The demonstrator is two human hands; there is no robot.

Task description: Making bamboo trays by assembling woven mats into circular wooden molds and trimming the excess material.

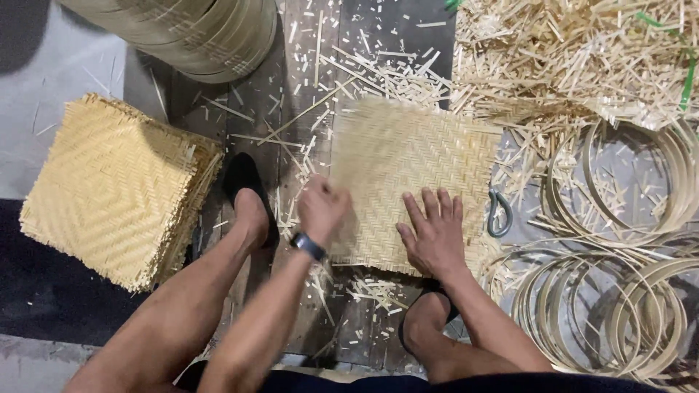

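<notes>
1. The person sits low over a dark plank floor (pixel 364 44), knees apart, a black slip-on shoe (pixel 244 182) on the left foot beside the work.
2. A square pale woven bamboo mat (pixel 411 175) lies flat on the planks between the feet, its fringed edges loose all round.
3. The left hand (pixel 320 207), with a dark wristwatch (pixel 309 246) on the wrist, is clenched into a fist at the mat's left edge; it is blurred, so I cannot tell whether it pinches a strip or only presses.
4. The right hand (pixel 435 233) lies flat, fingers spread and released, on the mat's near right part, holding it down.
5. By my judgement the step in hand is squaring or tightening the weave along the left edge while the other palm pins the sheet.
6. The next move likely calls for steady downward pressure from the flat palm, so the mat does not slide on the scattered bamboo offcuts (pixel 378 291).
7. A stack of finished woven bamboo mats (pixel 116 189) sits at the left edge of the planks.
8. Thin bamboo hoops (pixel 611 313) lie at the right, a heap of bamboo slivers (pixel 575 58) at the far right corner, and a small grey-green hook-shaped tool (pixel 499 215) just beside the mat.
</notes>
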